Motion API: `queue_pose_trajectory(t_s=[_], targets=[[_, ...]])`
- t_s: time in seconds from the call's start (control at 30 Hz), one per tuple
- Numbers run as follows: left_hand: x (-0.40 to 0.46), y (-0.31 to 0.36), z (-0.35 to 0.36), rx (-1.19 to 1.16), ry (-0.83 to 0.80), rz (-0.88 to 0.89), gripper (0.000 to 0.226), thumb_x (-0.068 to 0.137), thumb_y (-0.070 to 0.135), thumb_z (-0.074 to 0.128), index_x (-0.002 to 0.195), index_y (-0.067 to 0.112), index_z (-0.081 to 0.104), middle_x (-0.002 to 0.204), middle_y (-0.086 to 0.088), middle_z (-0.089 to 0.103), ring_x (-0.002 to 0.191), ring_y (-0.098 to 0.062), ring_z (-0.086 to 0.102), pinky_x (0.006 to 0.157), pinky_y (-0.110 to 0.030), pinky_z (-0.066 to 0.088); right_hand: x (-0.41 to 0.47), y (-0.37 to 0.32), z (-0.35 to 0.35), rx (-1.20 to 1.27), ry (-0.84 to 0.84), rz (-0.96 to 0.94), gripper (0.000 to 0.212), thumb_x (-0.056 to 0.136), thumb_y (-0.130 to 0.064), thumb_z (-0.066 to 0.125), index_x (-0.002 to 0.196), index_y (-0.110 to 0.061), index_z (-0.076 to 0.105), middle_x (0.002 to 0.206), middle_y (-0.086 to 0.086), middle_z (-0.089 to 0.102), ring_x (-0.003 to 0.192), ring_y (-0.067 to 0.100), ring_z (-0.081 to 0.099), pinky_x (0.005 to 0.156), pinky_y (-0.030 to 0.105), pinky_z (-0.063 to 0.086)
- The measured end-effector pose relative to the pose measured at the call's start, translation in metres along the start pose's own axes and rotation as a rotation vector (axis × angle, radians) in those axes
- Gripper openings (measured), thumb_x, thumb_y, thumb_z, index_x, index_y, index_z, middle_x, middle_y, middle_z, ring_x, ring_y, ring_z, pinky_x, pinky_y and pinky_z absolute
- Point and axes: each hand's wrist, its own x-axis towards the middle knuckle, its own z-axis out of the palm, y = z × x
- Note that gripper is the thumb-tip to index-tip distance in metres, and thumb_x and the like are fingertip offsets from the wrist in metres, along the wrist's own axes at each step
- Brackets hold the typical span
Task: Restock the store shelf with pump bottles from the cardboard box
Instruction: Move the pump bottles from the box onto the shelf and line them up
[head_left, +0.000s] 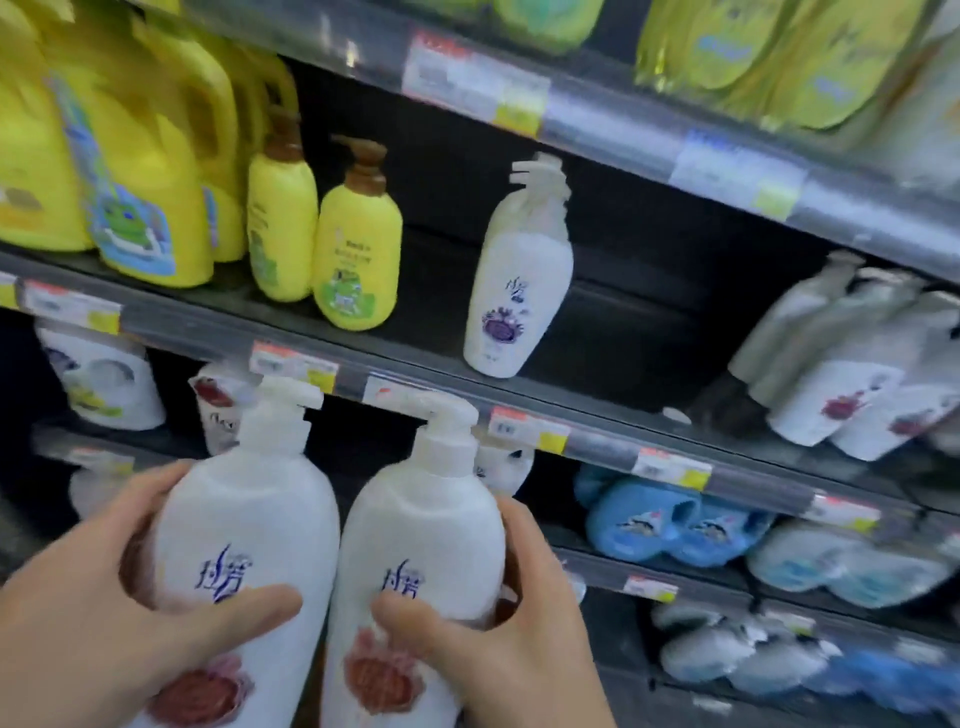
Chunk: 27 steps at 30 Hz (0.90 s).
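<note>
While the left hand (98, 597) grips 1 white pump bottle (244, 530), the right hand (498, 623) grips another (421, 540).

The left hand (98, 613) grips one white pump bottle (244, 525) and the right hand (509, 623) grips another (421, 540), side by side below a shelf (597, 452) holding a lone white bottle (514, 275).

left hand (104, 597): bare, no glove, ring or watch showing
right hand (498, 623): bare too, wrist uncovered, no sleeve in view
</note>
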Motion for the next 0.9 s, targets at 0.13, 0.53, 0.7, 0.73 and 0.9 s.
queue_pose_trajectory(t_s=[0.13,0.53,0.7,0.73,0.9], targets=[[0.013,0.086,0.04,-0.052,-0.045,0.064,0.128,0.02,0.08,0.085,0.139,0.055,0.044,0.111,0.039,0.065,0.086,0.014,0.067,0.066,-0.03,0.06,0.018,0.003,-0.068,0.015,0.054,-0.094,0.075,0.053,-0.037,0.09,0.118,-0.054,0.057,0.104,-0.015,0.074,0.091,0.008,0.072,0.079,0.034,0.06],[0.037,0.294,0.145,-0.197,0.014,0.131,0.106,0.012,0.085,0.08,0.113,0.069,0.052,0.088,0.035,0.07,0.074,0.0,0.073,0.066,-0.037,0.061,0.102,0.042,-0.243,0.163,0.096,-0.094,0.064,0.046,-0.027,0.099,0.102,-0.036,0.07,0.095,-0.003,0.078,0.08,0.016,0.076,0.061,0.027,0.061],[0.054,0.336,0.177,-0.231,0.016,0.144,0.097,0.014,0.083,0.079,0.106,0.065,0.057,0.082,0.032,0.072,0.072,0.005,0.071,0.057,-0.027,0.058,0.137,0.047,-0.287,0.229,0.08,-0.127,0.061,0.048,-0.028,0.091,0.105,-0.023,0.069,0.092,-0.001,0.078,0.079,0.02,0.076,0.06,0.026,0.06],[0.056,0.342,0.18,-0.226,-0.004,0.121,0.099,0.012,0.083,0.078,0.107,0.064,0.056,0.082,0.033,0.071,0.071,0.008,0.07,0.055,-0.023,0.056,0.142,0.046,-0.294,0.234,0.072,-0.147,0.06,0.052,-0.029,0.09,0.107,-0.022,0.068,0.094,-0.001,0.078,0.08,0.02,0.076,0.061,0.026,0.06],[0.069,0.36,0.185,-0.226,-0.132,0.006,0.113,0.002,0.078,0.081,0.11,0.054,0.057,0.082,0.026,0.073,0.073,-0.006,0.073,0.055,-0.03,0.056,0.189,0.042,-0.327,0.244,0.119,-0.193,0.058,0.062,-0.034,0.086,0.113,-0.017,0.068,0.098,0.004,0.078,0.087,0.023,0.076,0.069,0.036,0.062]])
